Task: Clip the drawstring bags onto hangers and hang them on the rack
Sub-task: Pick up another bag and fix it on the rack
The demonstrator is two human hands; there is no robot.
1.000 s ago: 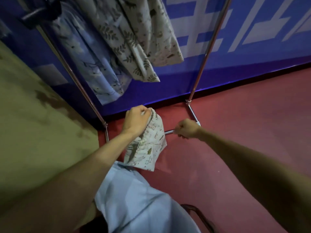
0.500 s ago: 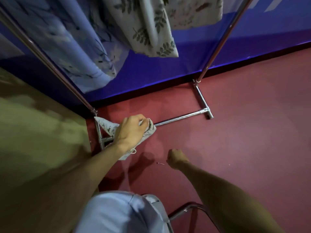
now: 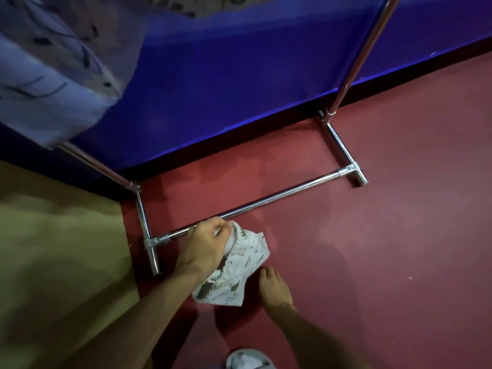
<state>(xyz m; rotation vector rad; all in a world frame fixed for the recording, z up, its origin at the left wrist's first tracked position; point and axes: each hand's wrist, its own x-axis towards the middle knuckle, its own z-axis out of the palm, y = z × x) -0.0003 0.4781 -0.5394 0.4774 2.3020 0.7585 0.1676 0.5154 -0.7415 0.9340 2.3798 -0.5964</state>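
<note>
Since half a second ago the left hand [image 3: 205,249] has carried the drawstring bag [image 3: 239,272] to the right, away from the rack's corner foot. The cloth now hangs down and to the right of the fist instead of trailing off to the left. The right hand [image 3: 274,287] has come in closer and sits just beside the bag's lower right edge.

From where I stand, the left hand is bunched tight around the top of the pale, small-printed bag. Its knuckles are just in front of the lower bar [image 3: 266,202] of the rack [image 3: 354,62]. The bag is crumpled and hangs below that hand, above the red floor [image 3: 386,249].

The right hand reaches low towards the floor with its back to the camera and its fingers pointing away. I cannot tell whether they are curled round anything.

The chrome rack stands against a blue wall [image 3: 239,75]. A light blue cloth [image 3: 53,75] with dark leaf marks hangs at its left end. An olive patch of floor [image 3: 53,262] lies to the left of the rack's foot. The toe of a pale shoe [image 3: 250,359] shows at the bottom edge.
</note>
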